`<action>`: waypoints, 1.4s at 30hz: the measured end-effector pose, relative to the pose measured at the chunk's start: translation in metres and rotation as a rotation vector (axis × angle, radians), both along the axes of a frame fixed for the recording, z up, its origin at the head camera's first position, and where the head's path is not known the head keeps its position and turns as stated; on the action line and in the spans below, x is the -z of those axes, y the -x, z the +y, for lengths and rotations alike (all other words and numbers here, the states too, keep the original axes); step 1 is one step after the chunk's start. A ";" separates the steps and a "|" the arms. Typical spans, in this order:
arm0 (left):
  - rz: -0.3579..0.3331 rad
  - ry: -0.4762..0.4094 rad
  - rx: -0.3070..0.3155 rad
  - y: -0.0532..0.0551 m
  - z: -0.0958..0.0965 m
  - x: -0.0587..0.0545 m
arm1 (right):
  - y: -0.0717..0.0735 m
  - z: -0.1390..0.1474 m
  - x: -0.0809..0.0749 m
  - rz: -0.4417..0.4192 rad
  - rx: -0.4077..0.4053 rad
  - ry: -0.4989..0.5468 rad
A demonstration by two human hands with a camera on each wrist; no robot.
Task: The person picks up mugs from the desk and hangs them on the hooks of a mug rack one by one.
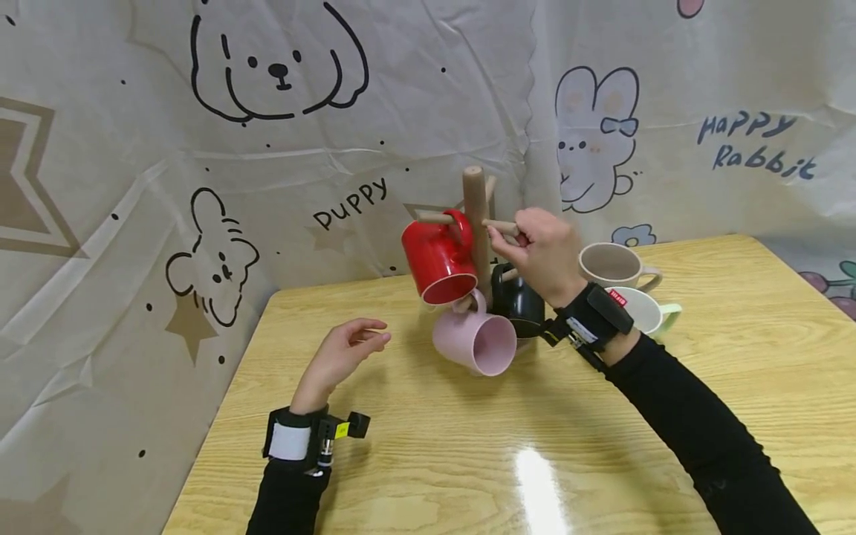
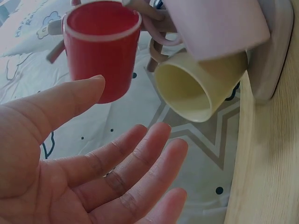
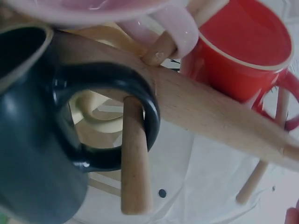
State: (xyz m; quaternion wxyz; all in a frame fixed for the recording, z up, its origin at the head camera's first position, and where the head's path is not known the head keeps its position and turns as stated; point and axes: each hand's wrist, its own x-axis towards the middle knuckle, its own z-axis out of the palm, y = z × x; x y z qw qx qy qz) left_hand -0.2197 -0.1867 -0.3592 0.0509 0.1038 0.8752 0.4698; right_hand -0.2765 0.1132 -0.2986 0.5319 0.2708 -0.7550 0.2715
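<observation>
A wooden mug tree (image 1: 475, 197) stands on the table. My right hand (image 1: 550, 249) pinches one of its upper pegs (image 1: 501, 227) between thumb and fingers; the right wrist view shows just a sliver of that hand. A red mug (image 1: 433, 256) hangs by its handle from another upper peg, tilted with its mouth downward. Lower down hang a pink mug (image 1: 457, 338) and a black mug (image 3: 32, 135), the latter's handle looped over a peg (image 3: 135, 172). A cream mug (image 2: 224, 77) hangs behind the pink one. My left hand (image 1: 337, 358) hovers left of the tree, fingers relaxed, holding nothing.
On the table (image 1: 414, 446), right of the tree and partly behind my right wrist, stand a beige mug (image 1: 602, 279) and a pale green mug (image 1: 669, 316). A printed cloth (image 1: 321, 148) hangs along the back and left sides.
</observation>
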 end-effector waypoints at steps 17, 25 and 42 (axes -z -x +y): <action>0.018 -0.010 0.005 0.001 0.001 0.000 | -0.010 -0.031 0.002 0.236 0.135 0.001; 0.010 0.000 0.003 0.000 0.002 -0.002 | -0.008 -0.030 0.003 0.272 0.122 -0.072; 0.014 0.011 0.015 -0.002 -0.004 -0.006 | -0.023 0.078 0.016 -0.124 -0.226 -0.063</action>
